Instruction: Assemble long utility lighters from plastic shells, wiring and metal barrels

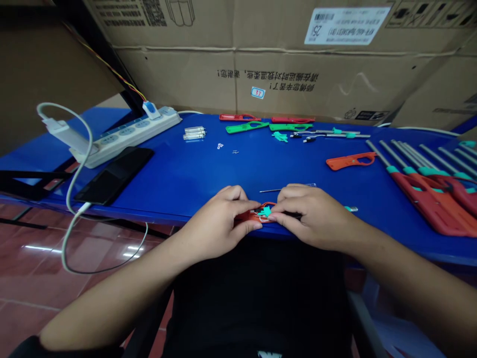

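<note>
Head view: the left hand (219,221) and right hand (316,219), fingers curled closed, pinch a red-orange plastic looped handle (248,216) between them, a jagged teal plastic piece (265,212) at its centre; a thin steel rod (286,190) lies just beyond, on a blue table (164,201).

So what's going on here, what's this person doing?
A person's left hand and right hand hold an orange-red plastic handle with a teal piece at its middle, over the edge of a blue table. A thin metal rod lies just beyond the hands. Similar handles with metal tubes are piled to the right.
</note>
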Tool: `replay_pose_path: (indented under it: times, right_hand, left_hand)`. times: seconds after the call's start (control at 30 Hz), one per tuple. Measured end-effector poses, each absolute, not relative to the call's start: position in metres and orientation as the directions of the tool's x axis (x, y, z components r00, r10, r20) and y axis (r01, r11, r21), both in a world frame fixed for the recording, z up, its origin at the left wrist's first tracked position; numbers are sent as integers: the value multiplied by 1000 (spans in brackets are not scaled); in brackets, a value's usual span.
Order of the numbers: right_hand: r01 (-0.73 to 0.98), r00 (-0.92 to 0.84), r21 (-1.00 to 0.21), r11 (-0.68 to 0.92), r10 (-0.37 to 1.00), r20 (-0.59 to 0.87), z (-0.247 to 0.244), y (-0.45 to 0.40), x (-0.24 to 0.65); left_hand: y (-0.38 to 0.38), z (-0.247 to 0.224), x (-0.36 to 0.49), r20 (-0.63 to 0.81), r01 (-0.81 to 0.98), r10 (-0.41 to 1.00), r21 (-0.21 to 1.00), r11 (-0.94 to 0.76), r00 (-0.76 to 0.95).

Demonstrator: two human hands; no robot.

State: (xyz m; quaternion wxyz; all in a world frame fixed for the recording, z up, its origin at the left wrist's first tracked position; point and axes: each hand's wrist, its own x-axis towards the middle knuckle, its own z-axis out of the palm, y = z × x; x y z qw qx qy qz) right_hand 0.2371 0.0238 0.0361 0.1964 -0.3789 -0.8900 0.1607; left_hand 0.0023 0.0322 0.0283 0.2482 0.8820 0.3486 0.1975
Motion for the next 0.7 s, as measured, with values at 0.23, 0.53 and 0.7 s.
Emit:
replay_pose_path:
  times: [0.23,0.53,0.7]
  right_hand:
    - [668,-466,-480,569,822,326,45,20,254]
    - [675,-507,-421,606,795,333,26,-2,261]
    - [676,-515,-403,618,786,342,24,-3,260]
  left_hand:
    - [35,31,4,191,527,686,509,-681,702]
    - [28,32,7,259,509,697,523,-684,669]
    - [27,32,9,255,508,696,525,-683,672]
